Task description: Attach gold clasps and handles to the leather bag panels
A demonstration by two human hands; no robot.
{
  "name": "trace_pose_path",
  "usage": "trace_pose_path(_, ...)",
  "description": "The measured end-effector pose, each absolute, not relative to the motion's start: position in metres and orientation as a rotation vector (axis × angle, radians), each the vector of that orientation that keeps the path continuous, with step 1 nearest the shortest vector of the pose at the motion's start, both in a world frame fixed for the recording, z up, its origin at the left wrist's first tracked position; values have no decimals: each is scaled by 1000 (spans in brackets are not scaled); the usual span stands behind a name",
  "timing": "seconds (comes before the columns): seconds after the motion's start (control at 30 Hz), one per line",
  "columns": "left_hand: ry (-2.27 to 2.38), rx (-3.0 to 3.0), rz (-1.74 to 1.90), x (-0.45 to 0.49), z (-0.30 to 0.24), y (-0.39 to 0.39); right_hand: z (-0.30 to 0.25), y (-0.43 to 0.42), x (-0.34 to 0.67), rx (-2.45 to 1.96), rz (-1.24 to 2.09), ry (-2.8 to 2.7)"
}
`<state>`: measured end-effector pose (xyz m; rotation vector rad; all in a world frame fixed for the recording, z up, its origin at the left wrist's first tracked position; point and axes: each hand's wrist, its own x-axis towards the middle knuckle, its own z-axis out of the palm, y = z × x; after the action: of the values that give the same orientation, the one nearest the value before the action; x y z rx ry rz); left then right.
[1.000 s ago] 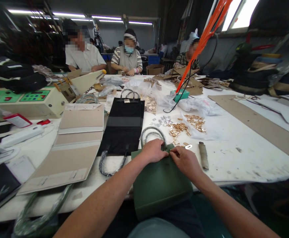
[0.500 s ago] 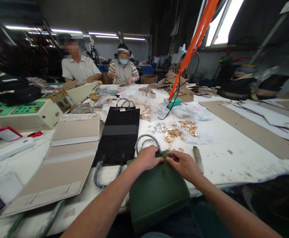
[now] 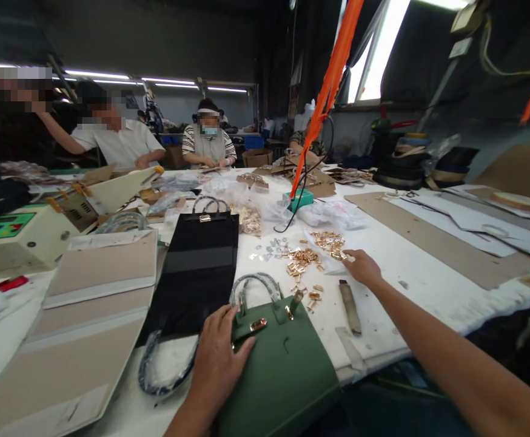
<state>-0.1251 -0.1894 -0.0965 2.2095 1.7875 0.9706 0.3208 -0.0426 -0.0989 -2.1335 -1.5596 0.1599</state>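
Green bag [image 3: 283, 370] in left hand [image 3: 217, 361], right hand [image 3: 362, 267] out at gold fittings [image 3: 302, 262]

Nearest, at the front edge of the white table [image 3: 429, 303]: the green bag, plastic-wrapped handles [image 3: 265, 279] towards its far side, 1 gold-coloured plate [image 3: 258, 325] near its top. At the bag's upper left corner, left hand in a loose grasp of it, thumb on the front face. Just left of the bag, a dark plastic-wrapped handle [image 3: 165, 385]; farther left of it, beige panels [image 3: 105, 303]. Right of the bag, a worn tool [image 3: 350, 306] flat on the white table. Beyond the bag to the right, right hand with fingertips at the edge of the scattered gold fittings; cannot tell whether grasping a piece. Past the bag's handles, silver-coloured pieces [image 3: 269, 247]; beyond the bag to the left, a black panel [image 3: 196, 267]. Farther past the bag, a teal box [image 3: 301, 198]. Farthest beyond the bag, 1 person in a striped top [image 3: 208, 145].
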Motion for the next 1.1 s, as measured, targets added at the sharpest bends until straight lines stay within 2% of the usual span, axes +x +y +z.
trace_pose_path(0.1,1810,2157,945,-130,-103,-192,-105,-28,327,-2215,180,-1591)
trace_pose_path(0.37,1804,2233,754,-118,-78,-197,-95,-36,333,-2269,146,-1572)
trace_pose_path(0.5,1814,2178,802,-115,-79,-198,-59,-82,299,-1984,169,-1437)
trace_pose_path(0.67,1721,1953,1019,-112,-79,-195,-28,-192,174,-1222,1110,-1784)
trace_pose_path(0.73,1658,1805,1130,-112,-79,-195,-37,-221,126,-985,1308,-1898)
trace_pose_path(0.83,1606,1542,1263,-114,-79,-194,-60,-228,91,-988,1161,-1845)
trace_pose_path(0.97,1450,920,1411,-114,-80,-193,-75,-203,98,-1187,898,-1725)
trace_pose_path(1.1,1239,445,1456,-110,-80,-196,-71,-190,114,-1356,990,-1673)
